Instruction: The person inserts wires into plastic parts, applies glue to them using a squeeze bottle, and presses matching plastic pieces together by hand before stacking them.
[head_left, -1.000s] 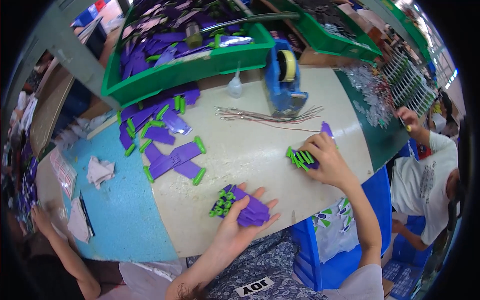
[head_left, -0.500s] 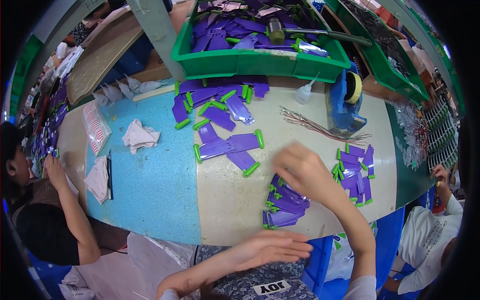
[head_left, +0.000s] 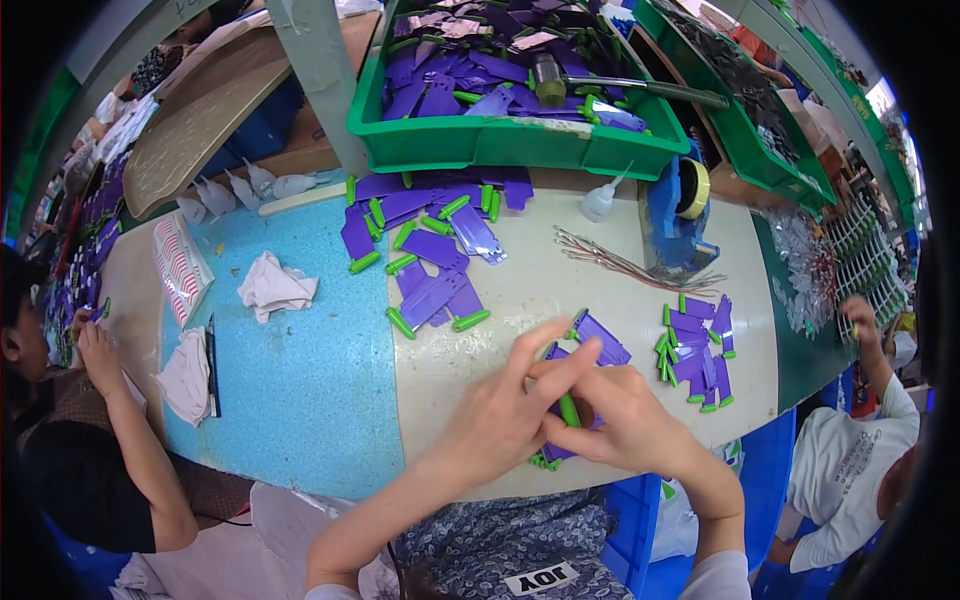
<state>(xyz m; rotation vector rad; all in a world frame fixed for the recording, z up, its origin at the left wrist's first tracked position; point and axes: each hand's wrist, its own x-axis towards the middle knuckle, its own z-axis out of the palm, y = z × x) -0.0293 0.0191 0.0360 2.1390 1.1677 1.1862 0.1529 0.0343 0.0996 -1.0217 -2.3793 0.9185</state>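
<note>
My left hand (head_left: 492, 425) and my right hand (head_left: 628, 420) meet over the near middle of the table. Their fingertips close around a flat purple plastic piece with a green rounded end (head_left: 568, 410); fingers hide much of it. Right behind and below the hands lies a stack of similar purple pieces (head_left: 607, 342), partly covered by them. Farther left, a loose heap of purple pieces with green ends (head_left: 430, 290) is spread on the table. A smaller group of the same pieces (head_left: 700, 350) lies to the right of my right hand.
Across the back stands a green bin (head_left: 520, 145) full of purple pieces, a hammer (head_left: 550, 82) resting on top. A blue tape dispenser (head_left: 668, 225), thin wires (head_left: 630, 262) and a small squeeze bottle (head_left: 598, 203) sit at right. White cloths (head_left: 275, 287) lie left. People work on both sides.
My left hand has risen from the table's near edge to meet my right hand, which has drawn back toward me. One purple piece has gone from the right side of the left heap.
</note>
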